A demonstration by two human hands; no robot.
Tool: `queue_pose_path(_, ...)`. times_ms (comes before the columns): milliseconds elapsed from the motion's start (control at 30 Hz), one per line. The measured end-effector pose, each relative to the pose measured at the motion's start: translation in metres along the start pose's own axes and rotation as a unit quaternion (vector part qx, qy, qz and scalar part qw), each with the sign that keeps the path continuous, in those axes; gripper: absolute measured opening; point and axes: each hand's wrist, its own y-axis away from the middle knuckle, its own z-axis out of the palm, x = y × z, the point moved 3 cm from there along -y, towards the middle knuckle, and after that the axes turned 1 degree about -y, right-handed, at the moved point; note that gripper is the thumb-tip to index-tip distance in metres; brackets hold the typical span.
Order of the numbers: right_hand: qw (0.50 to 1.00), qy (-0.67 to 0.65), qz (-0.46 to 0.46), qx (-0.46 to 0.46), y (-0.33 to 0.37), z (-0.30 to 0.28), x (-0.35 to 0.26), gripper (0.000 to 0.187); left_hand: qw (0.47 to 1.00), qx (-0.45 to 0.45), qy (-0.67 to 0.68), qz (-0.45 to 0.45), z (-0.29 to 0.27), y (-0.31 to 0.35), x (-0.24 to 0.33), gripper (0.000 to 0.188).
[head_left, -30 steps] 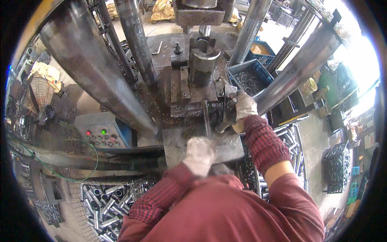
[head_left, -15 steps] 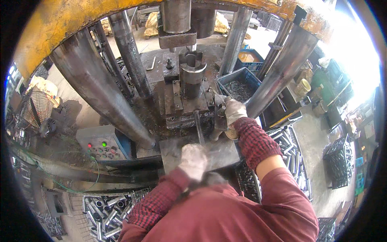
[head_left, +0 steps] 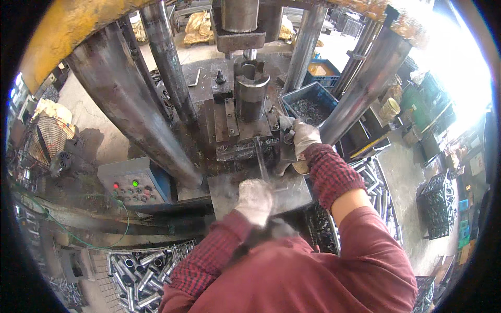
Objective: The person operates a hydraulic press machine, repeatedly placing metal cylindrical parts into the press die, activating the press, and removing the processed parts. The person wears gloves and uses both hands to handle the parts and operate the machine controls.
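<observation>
My left hand (head_left: 255,201), in a pale work glove, is closed over the steel plate (head_left: 287,193) at the front of a press. A narrow metal bar (head_left: 260,159) runs from the die base toward that hand; what the fingers hold is hidden. My right hand (head_left: 306,137), also gloved, is curled against the side of a metal block with an upright bolt (head_left: 288,137), to the right of the base. Its grip is partly hidden. Between and beyond the hands stands a cylindrical steel die (head_left: 251,96) with a notched top, beneath the raised press ram (head_left: 239,40).
Thick steel columns (head_left: 133,104) flank the die. A control box (head_left: 136,183) with coloured buttons stands at left. A blue crate (head_left: 311,104) of metal scraps sits at right. Wire baskets of cut metal tubes (head_left: 136,276) lie at lower left and right. A fan (head_left: 47,141) stands far left.
The view has shifted a little. My left hand, smeared by motion before, is now sharper and slightly farther right and forward on the plate. My right hand stays at the bolted block.
</observation>
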Motion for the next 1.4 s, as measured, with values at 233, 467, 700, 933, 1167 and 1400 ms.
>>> queue_pose_path(233, 0.998, 0.019, 0.053, -0.004, 0.011, 0.004, -0.003, 0.03, 0.996, 0.083, 0.009, 0.021, 0.007, 0.009, -0.003, 0.019)
queue_pose_path(467, 0.996, 0.051, -0.057, -0.045, -0.023, -0.001, 0.023, 0.029, 0.972, 0.09, 0.216, 0.004, 0.002, -0.003, -0.013, 0.012)
queue_pose_path(700, 0.997, 0.059, 0.051, -0.016, -0.021, 0.005, 0.02, 0.031, 0.993, 0.1, -0.001, 0.062, 0.012, 0.007, -0.005, 0.019)
queue_pose_path(933, 0.997, 0.022, 0.076, -0.016, -0.034, 0.003, 0.006, 0.034, 0.995, 0.07, 0.074, 0.019, 0.007, 0.007, -0.007, 0.019)
queue_pose_path(1167, 0.996, 0.078, -0.006, -0.037, -0.066, 0.016, 0.018, 0.032, 0.97, 0.17, 0.17, 0.016, -0.007, 0.004, -0.011, 0.011)
queue_pose_path(1400, 0.992, 0.09, -0.072, -0.044, -0.104, 0.002, 0.034, 0.034, 0.969, 0.159, 0.187, 0.025, 0.01, 0.007, -0.013, 0.011)
